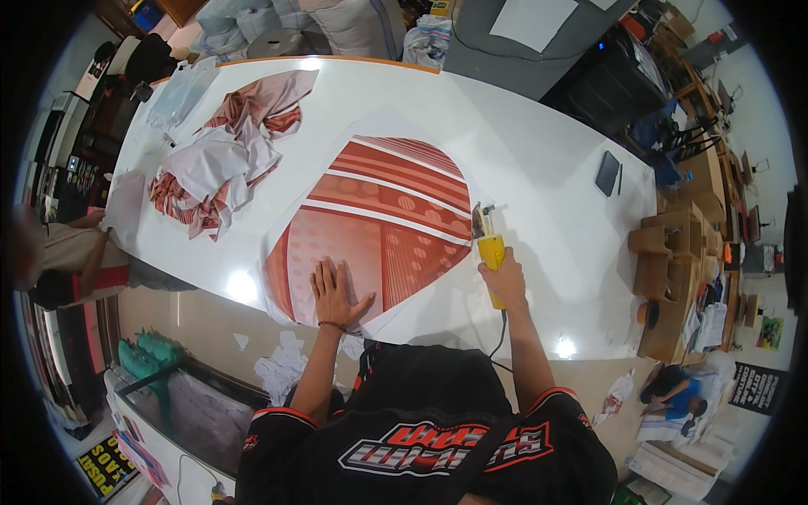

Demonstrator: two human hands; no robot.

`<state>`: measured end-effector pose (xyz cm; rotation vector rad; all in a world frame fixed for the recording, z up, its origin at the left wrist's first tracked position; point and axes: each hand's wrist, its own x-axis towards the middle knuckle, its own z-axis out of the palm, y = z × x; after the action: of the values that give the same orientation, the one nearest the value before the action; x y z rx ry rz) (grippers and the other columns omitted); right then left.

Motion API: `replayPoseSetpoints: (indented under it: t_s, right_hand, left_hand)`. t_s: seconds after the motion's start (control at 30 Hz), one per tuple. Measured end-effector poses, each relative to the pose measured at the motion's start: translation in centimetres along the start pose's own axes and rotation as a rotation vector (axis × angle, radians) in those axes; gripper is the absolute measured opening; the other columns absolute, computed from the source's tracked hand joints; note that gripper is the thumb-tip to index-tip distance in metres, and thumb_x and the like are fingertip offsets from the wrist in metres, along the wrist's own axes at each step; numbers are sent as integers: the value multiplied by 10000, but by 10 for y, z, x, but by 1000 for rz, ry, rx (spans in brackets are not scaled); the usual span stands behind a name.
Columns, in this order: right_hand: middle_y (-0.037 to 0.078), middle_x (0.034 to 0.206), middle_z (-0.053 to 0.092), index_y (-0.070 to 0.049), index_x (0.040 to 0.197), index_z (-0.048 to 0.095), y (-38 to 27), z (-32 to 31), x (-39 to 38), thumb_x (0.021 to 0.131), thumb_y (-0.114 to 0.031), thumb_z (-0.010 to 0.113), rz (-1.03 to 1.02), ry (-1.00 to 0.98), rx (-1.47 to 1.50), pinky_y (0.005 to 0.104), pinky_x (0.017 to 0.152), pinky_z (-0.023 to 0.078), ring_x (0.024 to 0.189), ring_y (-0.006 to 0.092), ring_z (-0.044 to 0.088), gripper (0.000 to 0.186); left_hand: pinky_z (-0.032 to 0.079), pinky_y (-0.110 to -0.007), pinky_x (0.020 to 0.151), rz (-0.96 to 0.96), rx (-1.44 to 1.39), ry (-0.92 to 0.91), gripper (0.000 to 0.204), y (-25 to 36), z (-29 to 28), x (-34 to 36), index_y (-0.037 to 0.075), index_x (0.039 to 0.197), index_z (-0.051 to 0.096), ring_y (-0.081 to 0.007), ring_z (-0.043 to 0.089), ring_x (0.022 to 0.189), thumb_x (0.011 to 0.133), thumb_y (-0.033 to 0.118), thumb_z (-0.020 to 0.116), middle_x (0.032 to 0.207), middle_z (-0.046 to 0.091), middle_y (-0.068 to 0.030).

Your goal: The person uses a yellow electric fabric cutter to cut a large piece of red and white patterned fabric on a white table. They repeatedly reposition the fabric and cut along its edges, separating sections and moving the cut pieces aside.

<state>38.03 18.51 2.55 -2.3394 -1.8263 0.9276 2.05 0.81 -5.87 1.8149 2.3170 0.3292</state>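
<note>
A red-and-white patterned piece of fabric with stripes and dots lies flat on the white table, with white margins around its printed part. My left hand rests flat on its near part, fingers spread. In my right hand is a yellow electric fabric cutter, gripped around its body. The cutter's metal head stands at the right edge of the printed fabric. A dark cord runs from the tool's near end toward my body.
A crumpled heap of red and white fabric lies on the table's left part. A dark phone sits at the right, a thin pen-like stick beside it. Another person stands at the left edge; a seated person is at lower right. White scraps litter the floor.
</note>
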Motion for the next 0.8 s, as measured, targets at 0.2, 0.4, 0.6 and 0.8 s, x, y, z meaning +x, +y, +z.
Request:
replayPoseSetpoints:
  t_s: [0.2, 0.4, 0.6, 0.8]
  right_hand:
    - [288, 1082, 713, -56, 1258, 497, -8, -9, 23, 799, -399, 772, -20, -22, -13, 570, 870, 577, 1026, 487, 707, 635]
    - [279, 1092, 716, -52, 1256, 503, -14, -19, 52, 797, -388, 772, -69, -42, -54, 562, 872, 581, 1030, 479, 710, 629]
    - [271, 1075, 723, -51, 1252, 508, -27, -34, 88, 788, -386, 782, -116, -99, -98, 555, 869, 587, 1016, 466, 722, 635]
    - [260, 1066, 727, -65, 1279, 510, -48, -53, 124, 784, -397, 796, -171, -150, -183, 548, 862, 590, 1009, 452, 730, 661]
  left_hand:
    - [84, -639, 1276, -7, 6, 0, 1148, 0, 1, 0, 60, 1651, 306, -493, 148, 1590, 809, 728, 706, 1689, 199, -339]
    - [88, -639, 1276, -28, 12, -41, 1134, 3, -3, 2, 56, 1644, 315, -496, 153, 1586, 813, 722, 703, 1686, 203, -343]
    - [87, -641, 1274, -40, 8, -59, 1122, 3, -4, 3, 49, 1631, 335, -507, 156, 1579, 809, 715, 706, 1683, 205, -344]
    - [91, -641, 1273, -54, 7, -72, 1128, 4, -5, 4, 42, 1626, 347, -513, 155, 1578, 796, 717, 705, 1677, 214, -348]
